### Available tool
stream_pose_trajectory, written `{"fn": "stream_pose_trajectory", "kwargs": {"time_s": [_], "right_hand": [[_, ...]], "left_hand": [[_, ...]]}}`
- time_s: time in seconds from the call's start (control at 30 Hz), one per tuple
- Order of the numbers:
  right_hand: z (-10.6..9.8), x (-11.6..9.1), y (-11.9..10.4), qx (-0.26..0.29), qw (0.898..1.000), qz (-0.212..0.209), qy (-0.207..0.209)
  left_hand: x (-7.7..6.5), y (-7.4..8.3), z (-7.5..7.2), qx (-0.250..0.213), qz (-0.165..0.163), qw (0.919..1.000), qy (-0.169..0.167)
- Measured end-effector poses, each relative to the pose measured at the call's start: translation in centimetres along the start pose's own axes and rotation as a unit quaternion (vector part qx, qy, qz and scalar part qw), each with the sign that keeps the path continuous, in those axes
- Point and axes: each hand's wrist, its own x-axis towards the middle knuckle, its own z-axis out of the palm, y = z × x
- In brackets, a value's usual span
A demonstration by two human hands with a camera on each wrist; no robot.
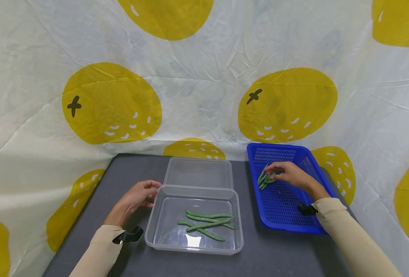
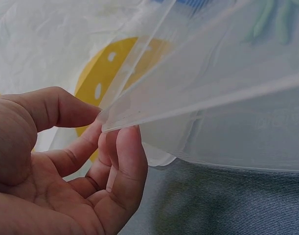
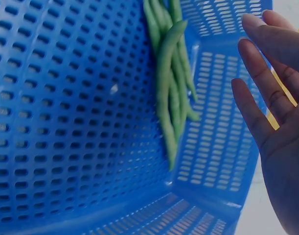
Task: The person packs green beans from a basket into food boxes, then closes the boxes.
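From my head, a camera looks forward and down, farthest off, over the clear rectangular plastic box (image 1: 190, 248) and the blue perforated plastic basket (image 1: 277, 215). My left wrist's camera sits close, facing the box's corner (image 2: 122, 119) beside my left hand (image 2: 61, 166); my right wrist's looks into the basket from near. Head and right-wrist views share the basket's slim green beans (image 3: 164, 88).

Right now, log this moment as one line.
left hand: pinches corner of clear rectangular plastic box; right hand: empty over blue perforated plastic basket; slender green beans: in both
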Motion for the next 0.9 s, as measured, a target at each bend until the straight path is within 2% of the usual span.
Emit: {"fn": "stream_pose_trajectory", "kwargs": {"time_s": [0.13,0.43,0.9], "right_hand": [[0.1,0.1,1.1,-0.013,1.0,0.01,-0.006],[0.1,0.2,2.6,-0.002,1.0,0.013,-0.018],[0.2,-0.9,4.4,-0.031,0.998,0.058,-0.022]], "left_hand": [[0.0,-0.1,0.0,0.0,-0.002,1.0,0.0],[0.0,-0.3,0.1,0.001,0.005,1.0,0.002],[0.3,-0.4,0.0,0.0,-0.001,1.0,0.005]]}}
